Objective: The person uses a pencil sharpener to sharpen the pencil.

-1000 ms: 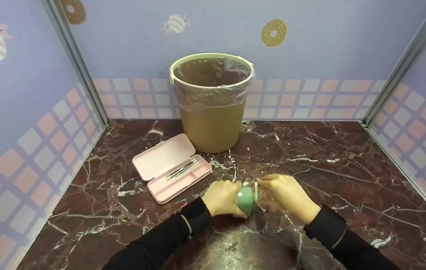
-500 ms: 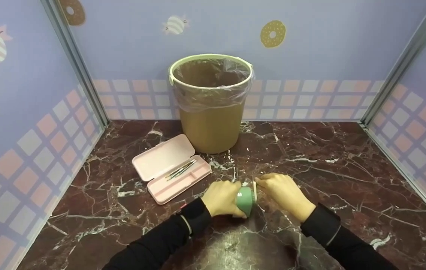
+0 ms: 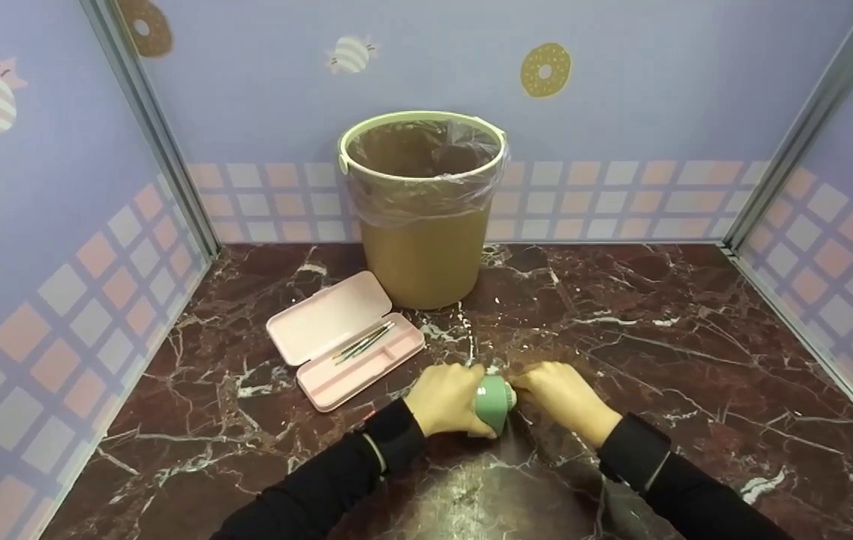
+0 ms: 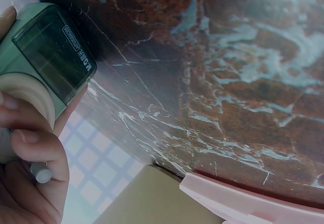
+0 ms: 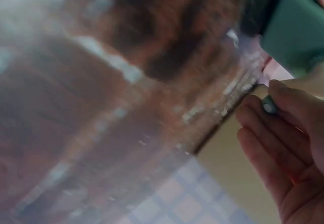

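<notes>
On the tabletop in the head view, my left hand (image 3: 443, 397) grips a green crank pencil sharpener (image 3: 492, 403) from its left side. The left wrist view shows the sharpener's dark see-through shavings drawer (image 4: 55, 51) and its cream crank wheel (image 4: 30, 95). My right hand (image 3: 565, 394), on the crank side, pinches the small grey crank knob (image 5: 269, 105) between thumb and fingers. The knob (image 4: 40, 172) pokes out past the fingers in the left wrist view. Any pencil inside the sharpener is hidden.
A pink pencil case (image 3: 321, 379) lies with its lid up, left of the hands, with several pencils (image 3: 364, 343) in it. Behind it stands a brown bin (image 3: 426, 255) with a clear liner. Patterned walls (image 3: 621, 90) enclose the marble-look tabletop (image 3: 696, 322).
My right hand has come slightly lower and nearer with the crank; the crank's cream arm, upright earlier, no longer shows that way. The left hand keeps its hold on the sharpener.
</notes>
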Demonstrator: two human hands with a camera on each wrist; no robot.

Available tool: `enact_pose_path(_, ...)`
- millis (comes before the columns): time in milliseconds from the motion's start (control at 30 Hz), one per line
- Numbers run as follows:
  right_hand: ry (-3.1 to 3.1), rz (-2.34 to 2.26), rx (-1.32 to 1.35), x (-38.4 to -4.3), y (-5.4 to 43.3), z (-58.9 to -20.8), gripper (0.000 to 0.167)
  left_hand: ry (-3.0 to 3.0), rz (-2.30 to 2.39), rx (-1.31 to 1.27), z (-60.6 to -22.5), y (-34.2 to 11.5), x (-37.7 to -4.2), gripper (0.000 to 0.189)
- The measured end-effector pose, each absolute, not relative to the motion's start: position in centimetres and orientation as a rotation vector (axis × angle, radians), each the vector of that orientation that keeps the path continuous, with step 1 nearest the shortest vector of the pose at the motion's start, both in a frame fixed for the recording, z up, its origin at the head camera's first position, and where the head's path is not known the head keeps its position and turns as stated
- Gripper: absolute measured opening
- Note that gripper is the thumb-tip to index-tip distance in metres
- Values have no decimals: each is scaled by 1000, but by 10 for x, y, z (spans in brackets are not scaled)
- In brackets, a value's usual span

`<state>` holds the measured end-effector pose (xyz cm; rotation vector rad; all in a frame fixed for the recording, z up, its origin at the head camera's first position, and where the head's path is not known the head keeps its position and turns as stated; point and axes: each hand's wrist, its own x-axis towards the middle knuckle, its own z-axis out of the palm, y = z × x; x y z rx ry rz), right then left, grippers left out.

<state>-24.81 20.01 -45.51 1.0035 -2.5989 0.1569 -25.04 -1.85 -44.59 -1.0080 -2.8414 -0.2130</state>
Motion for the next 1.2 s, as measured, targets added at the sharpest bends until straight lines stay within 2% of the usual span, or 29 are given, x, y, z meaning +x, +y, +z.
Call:
enact_pose_path(567,-2578,212,1042,-234,202,-471,18,-2835,-264,-978,-447,-20,-248,69)
enact_pose_path(1200,-2554,162,1059,-225,201,-472,11,-2819,-232,-919,-449,-17,-245,66)
